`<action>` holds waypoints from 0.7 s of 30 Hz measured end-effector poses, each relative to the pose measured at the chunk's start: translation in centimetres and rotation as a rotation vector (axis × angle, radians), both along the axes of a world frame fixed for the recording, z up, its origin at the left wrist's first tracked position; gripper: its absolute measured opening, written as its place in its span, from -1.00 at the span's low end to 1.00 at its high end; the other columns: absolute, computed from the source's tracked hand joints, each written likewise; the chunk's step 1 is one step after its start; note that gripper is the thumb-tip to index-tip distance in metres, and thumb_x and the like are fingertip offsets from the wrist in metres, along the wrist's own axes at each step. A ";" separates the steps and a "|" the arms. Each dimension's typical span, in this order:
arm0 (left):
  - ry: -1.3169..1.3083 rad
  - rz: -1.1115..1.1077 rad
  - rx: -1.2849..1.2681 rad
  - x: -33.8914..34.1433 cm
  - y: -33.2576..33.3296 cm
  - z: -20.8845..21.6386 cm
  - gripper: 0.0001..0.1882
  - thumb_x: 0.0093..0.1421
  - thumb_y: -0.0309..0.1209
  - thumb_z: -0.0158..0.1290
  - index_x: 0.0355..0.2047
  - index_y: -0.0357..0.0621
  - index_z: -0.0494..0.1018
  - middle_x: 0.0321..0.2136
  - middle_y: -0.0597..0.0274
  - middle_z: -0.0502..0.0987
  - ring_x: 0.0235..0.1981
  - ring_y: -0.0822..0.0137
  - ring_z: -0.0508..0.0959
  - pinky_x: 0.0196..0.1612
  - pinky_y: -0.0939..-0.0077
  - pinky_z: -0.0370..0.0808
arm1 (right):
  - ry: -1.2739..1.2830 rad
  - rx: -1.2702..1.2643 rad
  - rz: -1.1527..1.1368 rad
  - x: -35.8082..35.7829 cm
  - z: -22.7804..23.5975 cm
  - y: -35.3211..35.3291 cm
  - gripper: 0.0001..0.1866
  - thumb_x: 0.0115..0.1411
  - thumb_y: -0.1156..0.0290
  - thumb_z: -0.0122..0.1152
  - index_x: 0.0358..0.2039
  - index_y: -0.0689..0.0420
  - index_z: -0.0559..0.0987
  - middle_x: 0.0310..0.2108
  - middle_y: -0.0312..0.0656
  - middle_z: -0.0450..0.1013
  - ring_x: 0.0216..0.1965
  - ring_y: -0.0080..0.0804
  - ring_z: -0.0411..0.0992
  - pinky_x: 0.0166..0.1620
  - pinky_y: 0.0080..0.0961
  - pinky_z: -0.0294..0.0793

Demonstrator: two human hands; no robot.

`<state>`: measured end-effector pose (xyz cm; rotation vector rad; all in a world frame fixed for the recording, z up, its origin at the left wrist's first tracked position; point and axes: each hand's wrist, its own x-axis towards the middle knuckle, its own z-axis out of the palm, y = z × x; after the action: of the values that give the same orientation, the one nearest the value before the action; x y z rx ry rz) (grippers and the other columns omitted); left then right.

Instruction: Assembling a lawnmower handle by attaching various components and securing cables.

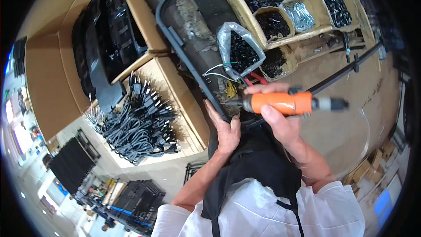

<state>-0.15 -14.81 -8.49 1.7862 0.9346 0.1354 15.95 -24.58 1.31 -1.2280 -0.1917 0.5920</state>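
The right hand (280,125) is wrapped shut around the orange power screwdriver (280,103), rigid, probably fairly weighty, best gripped mid-barrel; the left hand (227,131) presses flat, fingers open, on the stiff grey frame (175,39) over the tabletop (342,136).

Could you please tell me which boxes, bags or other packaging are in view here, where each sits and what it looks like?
Clear plastic bag: above the right hand, open, holding small black parts.
Brown cardboard box: upper left, holding stacked black panels.
Brown cardboard tray: left of the left hand, holding bundled black power cords.
Cardboard bins: top, with black and silver fasteners.
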 end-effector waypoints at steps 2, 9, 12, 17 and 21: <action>-0.004 0.026 0.018 -0.4 0.0 -0.7 0.15 0.21 -0.47 0.19 0.60 -0.42 -0.35 0.59 -0.43 -0.22 0.63 -0.31 -0.20 0.64 0.00 -0.20 | -0.141 -0.099 0.181 -0.2 2.4 -0.7 -0.60 0.31 0.47 0.33 0.09 0.18 0.40 0.15 0.22 0.54 0.23 -0.01 0.52 0.35 0.07 0.45; 0.009 0.066 0.071 -0.6 -0.2 -1.2 0.17 0.17 -0.38 0.24 0.61 -0.35 -0.27 0.59 -0.36 -0.14 0.62 -0.30 -0.12 0.61 -0.14 -0.14 | -0.570 -0.129 0.437 -0.2 5.8 2.2 -0.55 0.10 0.59 0.49 0.02 0.20 0.57 0.02 0.13 0.66 0.14 0.10 0.64 0.24 -0.06 0.62; 0.015 0.111 0.120 -0.8 -0.6 -1.2 0.15 0.14 -0.40 0.22 0.60 -0.35 -0.23 0.58 -0.36 -0.11 0.61 -0.30 -0.09 0.59 -0.21 -0.13 | -0.652 -0.092 0.570 -0.9 6.6 2.8 -0.54 0.15 0.57 0.46 0.06 0.19 0.51 0.09 0.16 0.60 0.21 0.14 0.56 0.32 0.13 0.50; -0.042 0.136 0.095 -0.2 -0.3 -1.0 0.13 0.11 -0.41 0.18 0.59 -0.37 -0.19 0.57 -0.36 -0.06 0.60 -0.33 -0.08 0.59 -0.22 -0.11 | -0.642 -0.244 0.629 -1.4 1.6 4.2 -0.48 0.13 0.59 0.47 0.10 0.18 0.52 0.14 0.16 0.58 0.25 0.04 0.55 0.35 -0.02 0.47; -0.040 0.175 0.069 -0.6 -0.5 -0.8 0.13 0.06 -0.41 0.16 0.59 -0.36 -0.15 0.57 -0.36 -0.05 0.60 -0.33 -0.07 0.60 -0.18 -0.10 | -0.659 -0.112 0.561 -1.6 6.2 5.4 -0.51 0.07 0.57 0.53 0.02 0.18 0.56 0.04 0.14 0.65 0.12 0.09 0.65 0.26 0.01 0.58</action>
<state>-0.76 -15.27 -9.24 1.7562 1.0681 0.3175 14.38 -19.23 7.54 -1.4538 -1.0946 0.6615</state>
